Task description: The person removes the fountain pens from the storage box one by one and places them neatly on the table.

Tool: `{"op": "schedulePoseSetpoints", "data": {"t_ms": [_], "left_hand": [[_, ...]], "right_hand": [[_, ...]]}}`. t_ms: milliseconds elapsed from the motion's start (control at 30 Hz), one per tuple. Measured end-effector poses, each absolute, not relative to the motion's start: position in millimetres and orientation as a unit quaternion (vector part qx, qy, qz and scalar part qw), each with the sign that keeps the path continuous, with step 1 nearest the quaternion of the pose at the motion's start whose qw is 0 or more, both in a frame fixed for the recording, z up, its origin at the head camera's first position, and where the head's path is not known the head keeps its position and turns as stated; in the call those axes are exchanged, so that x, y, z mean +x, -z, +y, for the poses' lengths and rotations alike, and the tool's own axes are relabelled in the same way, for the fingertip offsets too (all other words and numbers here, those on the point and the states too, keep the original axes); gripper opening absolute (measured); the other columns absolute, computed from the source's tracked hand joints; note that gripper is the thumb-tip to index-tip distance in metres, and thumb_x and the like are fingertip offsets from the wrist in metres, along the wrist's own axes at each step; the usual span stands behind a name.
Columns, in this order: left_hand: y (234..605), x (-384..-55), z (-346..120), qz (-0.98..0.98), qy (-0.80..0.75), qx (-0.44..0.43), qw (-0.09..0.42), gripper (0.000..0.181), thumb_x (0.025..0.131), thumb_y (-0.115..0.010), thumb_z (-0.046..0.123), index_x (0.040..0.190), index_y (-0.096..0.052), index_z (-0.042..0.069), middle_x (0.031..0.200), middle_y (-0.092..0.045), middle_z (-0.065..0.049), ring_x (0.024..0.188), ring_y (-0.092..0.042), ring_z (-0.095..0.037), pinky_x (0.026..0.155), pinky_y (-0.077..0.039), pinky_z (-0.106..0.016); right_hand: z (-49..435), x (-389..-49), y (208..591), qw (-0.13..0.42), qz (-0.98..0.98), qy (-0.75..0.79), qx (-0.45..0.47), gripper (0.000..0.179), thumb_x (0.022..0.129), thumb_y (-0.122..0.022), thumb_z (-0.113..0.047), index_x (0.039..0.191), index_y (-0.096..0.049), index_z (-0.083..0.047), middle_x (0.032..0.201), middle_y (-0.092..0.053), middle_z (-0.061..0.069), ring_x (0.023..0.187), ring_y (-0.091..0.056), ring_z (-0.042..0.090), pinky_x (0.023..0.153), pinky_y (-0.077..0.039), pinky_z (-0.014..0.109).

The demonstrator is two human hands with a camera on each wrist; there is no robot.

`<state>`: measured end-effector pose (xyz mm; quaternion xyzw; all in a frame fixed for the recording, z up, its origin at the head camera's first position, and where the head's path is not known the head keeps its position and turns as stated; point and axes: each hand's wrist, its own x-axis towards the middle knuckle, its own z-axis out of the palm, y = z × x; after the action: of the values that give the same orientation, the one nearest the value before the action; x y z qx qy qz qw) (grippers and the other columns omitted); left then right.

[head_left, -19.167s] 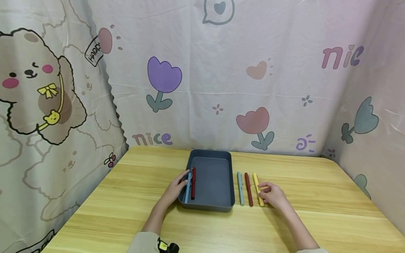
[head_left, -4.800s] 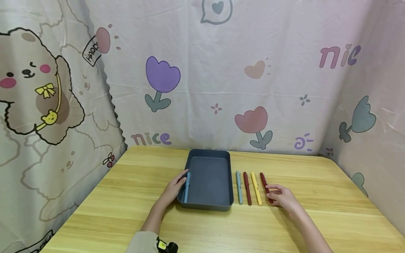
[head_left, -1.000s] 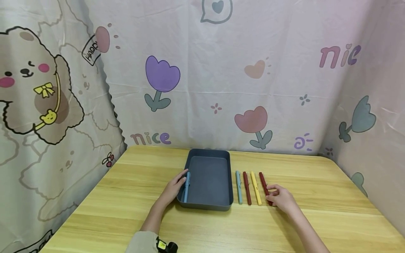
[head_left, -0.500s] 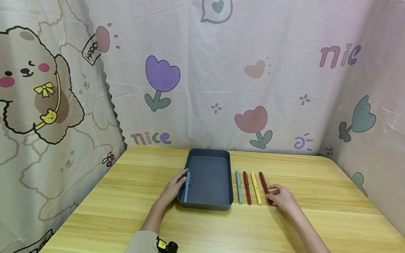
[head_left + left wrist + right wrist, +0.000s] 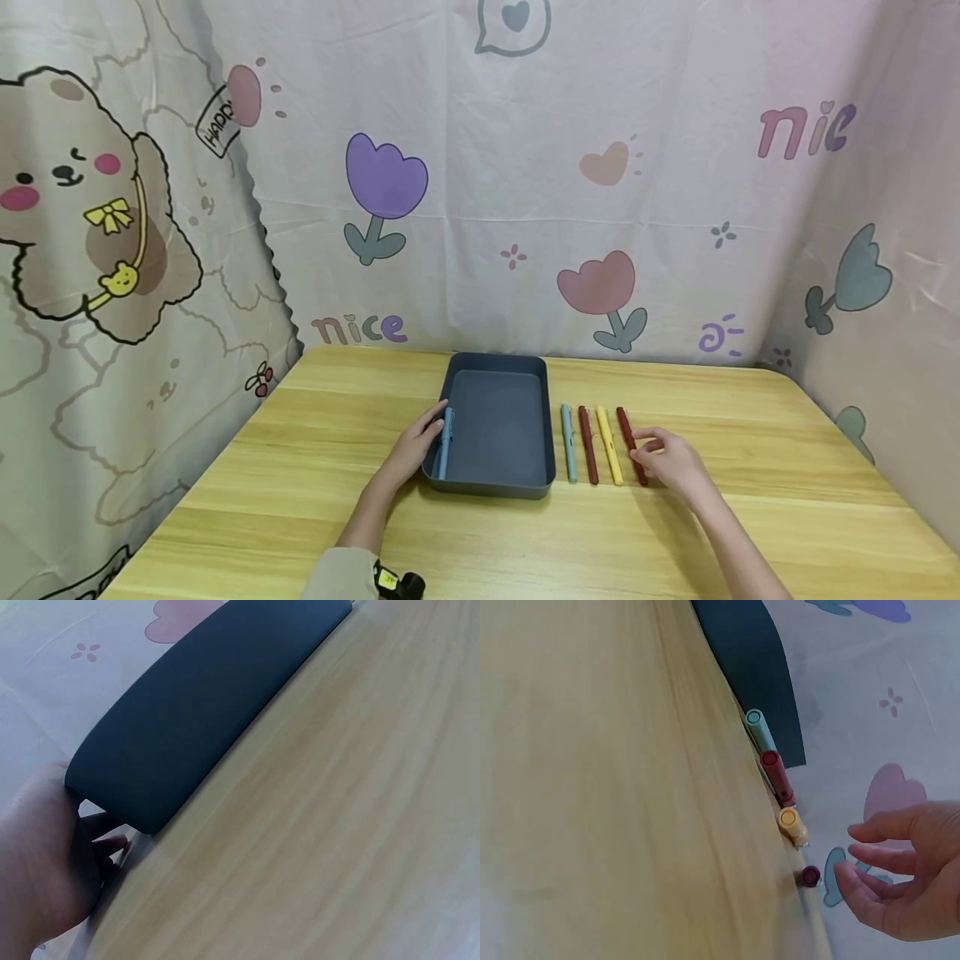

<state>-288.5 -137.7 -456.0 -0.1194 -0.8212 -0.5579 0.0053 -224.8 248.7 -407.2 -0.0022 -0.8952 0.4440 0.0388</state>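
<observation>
A dark grey tray (image 5: 495, 490) stands on the table, and my left hand (image 5: 410, 446) holds its left wall, thumb and fingers at the rim. Inside, along that wall, lies a blue pen (image 5: 446, 446). To the tray's right several capped pens lie in a row: a light blue pen (image 5: 569, 443), a dark red pen (image 5: 588, 446), a yellow pen (image 5: 610, 446) and a second dark red pen (image 5: 632, 446). My right hand (image 5: 671, 460) hovers beside this last pen. In the right wrist view its thumb and loosely bent fingers are spread apart with nothing between them.
The wooden table (image 5: 510, 550) ends at a printed cloth backdrop (image 5: 495, 292) behind the tray. A camera (image 5: 400, 583) is strapped to my left wrist, by the sleeve (image 5: 341, 573).
Earlier, a dark red pen lay in the tray beside the blue one; later it lies at the row's right end. Just now my right fingers have come off it. My left hand stays put.
</observation>
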Motion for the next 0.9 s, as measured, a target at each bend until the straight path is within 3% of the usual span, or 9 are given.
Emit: {"op": "schedulePoseSetpoints", "data": {"t_ms": [433,667,900], "left_hand": [[427.8,-268.9,-134.0,-0.812,0.57,-0.126,0.003,0.047,0.1,-0.04,0.015,0.143,-0.03,0.003,0.145,-0.024,-0.023,0.131,-0.019,-0.043,0.101,-0.018,-0.058],[450.2,-283.8,-137.4,-0.825,0.553,-0.117,0.006,0.048,0.1,-0.041,0.026,0.145,-0.03,0.012,0.146,-0.024,-0.018,0.132,-0.02,-0.039,0.102,-0.019,-0.056],[455.3,-287.9,-137.5,-0.824,0.555,-0.115,0.013,0.047,0.1,-0.041,0.026,0.144,-0.033,0.014,0.146,-0.026,-0.016,0.131,-0.022,-0.039,0.102,-0.02,-0.056]], "right_hand": [[210.3,-231.9,393.7,0.048,-0.901,-0.43,0.042,0.029,0.085,-0.063,-0.005,0.111,-0.058,0.006,0.085,-0.059,0.007,0.072,-0.06,0.023,0.06,-0.052,0.033],[182.5,-237.7,387.9,0.041,-0.89,-0.45,0.055,0.024,0.083,-0.063,-0.001,0.107,-0.061,0.005,0.083,-0.06,0.008,0.074,-0.061,0.023,0.06,-0.053,0.032],[152.2,-244.4,385.8,0.046,-0.896,-0.435,0.084,0.024,0.081,-0.064,0.0,0.106,-0.063,0.003,0.078,-0.059,0.003,0.064,-0.059,0.018,0.054,-0.049,0.028]]}}
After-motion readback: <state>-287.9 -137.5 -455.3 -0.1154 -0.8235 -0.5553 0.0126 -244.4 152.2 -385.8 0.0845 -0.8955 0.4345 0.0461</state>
